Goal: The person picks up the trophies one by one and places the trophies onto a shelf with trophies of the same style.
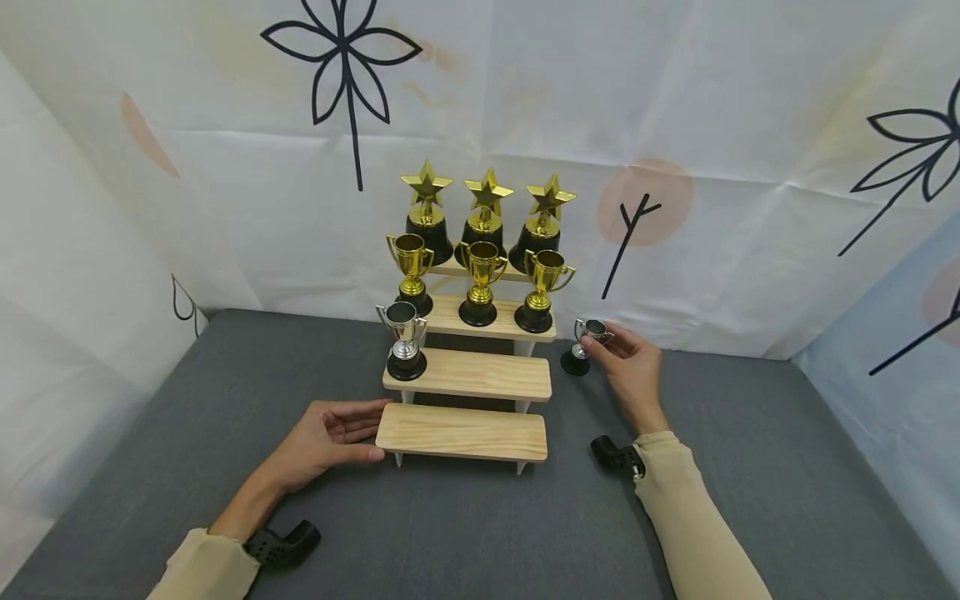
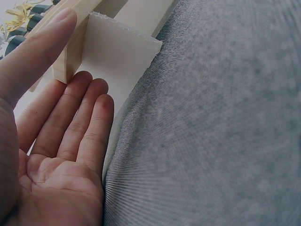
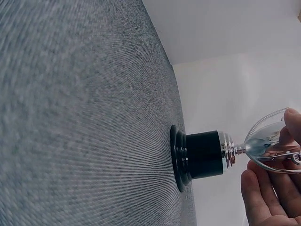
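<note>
My right hand point(image 1: 633, 371) pinches a small silver trophy cup point(image 1: 581, 351) by its bowl and handle, to the right of the stepped wooden stand point(image 1: 461, 431). In the right wrist view the black base of this trophy point(image 3: 202, 154) is close over the grey cloth. At the stand's lower left end is my left hand point(image 1: 330, 437), its fingers fairly straight and the thumb apart. The left wrist view has its fingertips point(image 2: 99, 87) right at the end of a wooden step and a white support point(image 2: 117, 47). Another silver trophy cup point(image 1: 406, 342) stands upright at the left of the second step from the bottom.
Three gold trophy cups point(image 1: 480, 283) line the third step. Behind them, three gold star trophies point(image 1: 486, 217) stand on the top step. A grey cloth point(image 1: 480, 533) covers the table, and a white patterned backdrop point(image 1: 525, 100) hangs behind.
</note>
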A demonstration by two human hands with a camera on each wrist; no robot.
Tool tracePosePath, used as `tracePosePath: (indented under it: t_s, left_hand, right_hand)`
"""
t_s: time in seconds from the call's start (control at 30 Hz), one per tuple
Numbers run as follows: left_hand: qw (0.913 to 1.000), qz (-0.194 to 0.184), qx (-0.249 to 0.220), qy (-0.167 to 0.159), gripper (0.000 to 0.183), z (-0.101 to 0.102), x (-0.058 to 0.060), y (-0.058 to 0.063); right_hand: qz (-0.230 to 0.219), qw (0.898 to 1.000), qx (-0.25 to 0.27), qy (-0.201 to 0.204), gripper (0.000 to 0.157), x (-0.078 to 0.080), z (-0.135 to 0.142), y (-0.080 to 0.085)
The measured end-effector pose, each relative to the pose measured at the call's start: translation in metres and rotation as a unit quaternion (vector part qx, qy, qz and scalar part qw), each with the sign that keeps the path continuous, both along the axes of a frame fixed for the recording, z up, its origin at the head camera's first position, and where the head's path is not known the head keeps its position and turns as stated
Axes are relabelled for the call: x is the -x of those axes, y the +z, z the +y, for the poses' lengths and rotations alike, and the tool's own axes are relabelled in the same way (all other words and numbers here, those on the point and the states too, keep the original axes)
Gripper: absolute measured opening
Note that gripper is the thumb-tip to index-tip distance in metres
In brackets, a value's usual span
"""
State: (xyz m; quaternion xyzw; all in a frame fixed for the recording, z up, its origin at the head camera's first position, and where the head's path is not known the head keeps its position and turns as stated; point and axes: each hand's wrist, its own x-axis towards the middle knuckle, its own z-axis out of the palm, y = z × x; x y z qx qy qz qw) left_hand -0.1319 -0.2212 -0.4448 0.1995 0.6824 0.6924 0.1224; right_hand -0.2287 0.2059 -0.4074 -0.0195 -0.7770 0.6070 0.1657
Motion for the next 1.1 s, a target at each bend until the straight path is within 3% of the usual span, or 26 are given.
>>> tracePosePath:
  t_s: [0.4,0.67,1.1]
  left_hand:
    - [1.0000,0.002,-0.005,0.001,0.069,0.001,0.001,-0.001]
    - [1.0000,0.001,-0.003,0.003,0.069,0.001,0.000,0.001]
    - [1.0000,0.002,-0.005,-0.001,0.070,0.000,0.000,0.001]
  right_hand:
    - [0.016,0.999,0.028,-0.007,0.045,-0.007,0.000,0.012]
    - [0.015,0.999,0.006,-0.028,0.048,-0.018,-0.004,0.033]
    - [0.058,0.998,0.009,-0.014,0.043,-0.042,-0.006,0.065]
